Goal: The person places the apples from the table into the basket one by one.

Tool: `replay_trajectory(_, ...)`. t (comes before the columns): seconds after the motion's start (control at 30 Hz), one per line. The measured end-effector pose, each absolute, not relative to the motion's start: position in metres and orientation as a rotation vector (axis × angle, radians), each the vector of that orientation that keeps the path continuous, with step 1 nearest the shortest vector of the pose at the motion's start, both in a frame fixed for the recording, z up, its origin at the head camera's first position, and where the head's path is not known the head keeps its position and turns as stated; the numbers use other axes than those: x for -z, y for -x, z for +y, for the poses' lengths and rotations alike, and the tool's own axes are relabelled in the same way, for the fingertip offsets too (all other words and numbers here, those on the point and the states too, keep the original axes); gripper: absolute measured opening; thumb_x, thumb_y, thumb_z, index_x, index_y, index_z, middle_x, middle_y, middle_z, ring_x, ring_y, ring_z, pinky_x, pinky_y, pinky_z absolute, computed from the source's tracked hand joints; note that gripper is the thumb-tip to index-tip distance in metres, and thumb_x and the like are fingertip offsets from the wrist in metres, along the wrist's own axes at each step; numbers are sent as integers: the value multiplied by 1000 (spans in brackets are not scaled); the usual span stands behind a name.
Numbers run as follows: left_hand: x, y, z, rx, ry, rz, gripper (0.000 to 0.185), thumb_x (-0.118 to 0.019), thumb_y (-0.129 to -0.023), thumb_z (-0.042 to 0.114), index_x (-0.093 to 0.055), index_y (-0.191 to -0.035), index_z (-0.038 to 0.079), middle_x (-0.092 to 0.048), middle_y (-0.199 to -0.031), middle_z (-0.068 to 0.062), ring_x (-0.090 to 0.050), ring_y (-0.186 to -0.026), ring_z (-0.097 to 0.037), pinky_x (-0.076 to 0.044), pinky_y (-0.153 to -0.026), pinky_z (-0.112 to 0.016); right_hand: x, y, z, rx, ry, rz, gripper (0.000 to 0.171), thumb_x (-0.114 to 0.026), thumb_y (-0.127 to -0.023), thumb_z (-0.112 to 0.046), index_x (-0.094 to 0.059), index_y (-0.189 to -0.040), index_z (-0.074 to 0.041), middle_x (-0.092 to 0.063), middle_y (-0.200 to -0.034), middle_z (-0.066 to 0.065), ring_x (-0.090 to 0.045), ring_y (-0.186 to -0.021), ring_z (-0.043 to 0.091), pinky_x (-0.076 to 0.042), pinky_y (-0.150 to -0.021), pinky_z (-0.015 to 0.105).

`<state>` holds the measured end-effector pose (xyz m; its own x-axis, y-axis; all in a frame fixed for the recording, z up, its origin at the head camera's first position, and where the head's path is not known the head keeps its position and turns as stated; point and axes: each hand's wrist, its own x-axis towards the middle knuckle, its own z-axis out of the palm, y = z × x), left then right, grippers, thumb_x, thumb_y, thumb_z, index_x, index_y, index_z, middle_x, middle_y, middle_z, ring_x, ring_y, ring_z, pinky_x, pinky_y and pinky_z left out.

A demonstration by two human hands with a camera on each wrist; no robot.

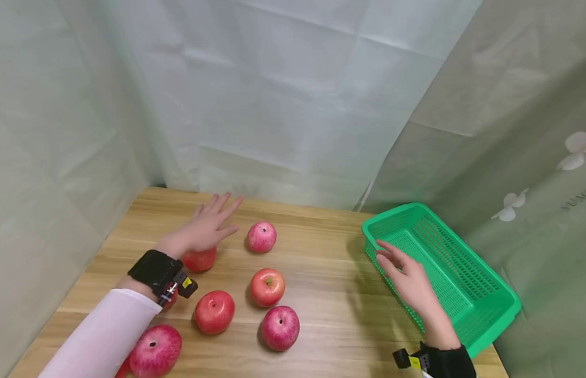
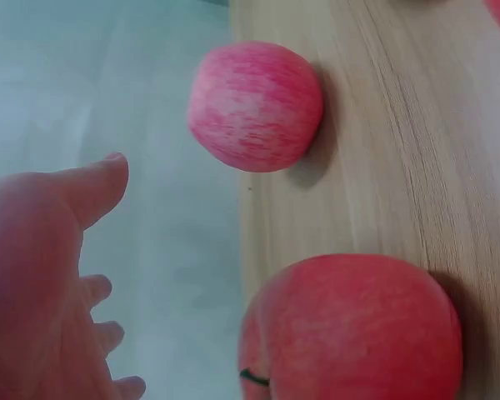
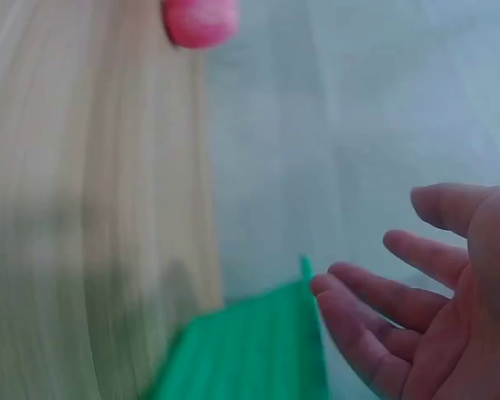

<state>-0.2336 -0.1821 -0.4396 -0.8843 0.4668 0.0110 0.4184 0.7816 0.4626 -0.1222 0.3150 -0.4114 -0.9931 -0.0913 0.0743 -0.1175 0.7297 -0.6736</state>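
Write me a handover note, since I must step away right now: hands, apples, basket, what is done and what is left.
Left hand: open, fingers straight, over the rear-left apple; whether it touches is unclear.
Right hand: open, holds nothing, over the near rim of the basket.
Apples: all on the table. Besides the rear-left one, a pink apple lies to its right, three sit mid-table, and one is at the front left.
Basket: green, at the table's right edge, no apple in it.
Done: nothing is in the basket yet.
Left: probably every apple still has to go in.
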Motion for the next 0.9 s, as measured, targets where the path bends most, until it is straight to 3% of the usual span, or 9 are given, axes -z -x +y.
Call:
replay_trajectory(0.13,429,217,-186,-701,-755,2875,76,-49,-113,47,-15,-173,15,-2,-177,-24,1,-159,-54,-2,-120,-78,401,97,346,-992,63,-2811,55,-49,-114,-43,-46,-163,-19,-61,-151,14,-62,-127,35,-55,-90,42)
replay_trajectory(0.23,431,207,-192,-725,-811,2886,77,-51,-112,48,-18,-173,15,-6,-176,-25,-2,-159,-54,-6,-120,-79,398,80,375,-908,328,-2724,58,-49,-114,-41,-42,-166,-16,-50,-160,20,-56,-133,46,-48,-100,53)
replay_trajectory(0.33,432,196,-196,-753,-825,2886,76,-53,-111,47,-22,-172,14,-8,-176,-26,-3,-159,-54,-7,-120,-78,400,69,404,-872,559,-2672,66,-51,-112,-37,-30,-169,-10,-27,-169,30,-31,-149,58,-30,-114,72)
replay_trajectory(0.43,432,188,-199,-756,-803,2877,76,-54,-111,46,-22,-172,13,-8,-176,-25,-2,-159,-54,-6,-121,-77,407,60,429,-876,738,-2701,81,-51,-111,-38,-9,-171,-3,1,-171,38,4,-156,61,-10,-120,78)
replay_trajectory(0.53,432,183,-201,-746,-794,2867,76,-55,-111,42,-21,-172,13,-7,-176,-26,-2,-159,-54,-5,-121,-77,418,51,445,-946,891,-2739,93,-48,-110,-44,11,-168,-1,19,-166,42,15,-154,61,-9,-119,79)
replay_trajectory(0.7,430,176,-205,-755,-793,2870,76,-59,-110,37,-21,-172,13,-9,-175,-26,-4,-159,-54,-6,-121,-77,435,45,454,-1196,1004,-2629,102,-46,-109,-44,33,-160,-3,34,-164,36,20,-153,57,-1,-124,70)
replay_trajectory(0.8,428,172,-208,-773,-770,2866,79,-61,-109,37,-20,-172,14,-10,-175,-26,-3,-159,-53,-6,-121,-77,441,43,453,-1384,1039,-2471,104,-46,-110,-37,45,-153,-12,42,-163,23,30,-153,42,11,-126,56)
replay_trajectory(0.9,428,169,-210,-802,-748,2852,81,-62,-109,38,-18,-173,16,-8,-176,-24,-1,-160,-52,-5,-122,-76,445,42,452,-1580,1114,-2265,103,-45,-111,-28,50,-150,-24,37,-168,15,22,-157,27,7,-127,41)
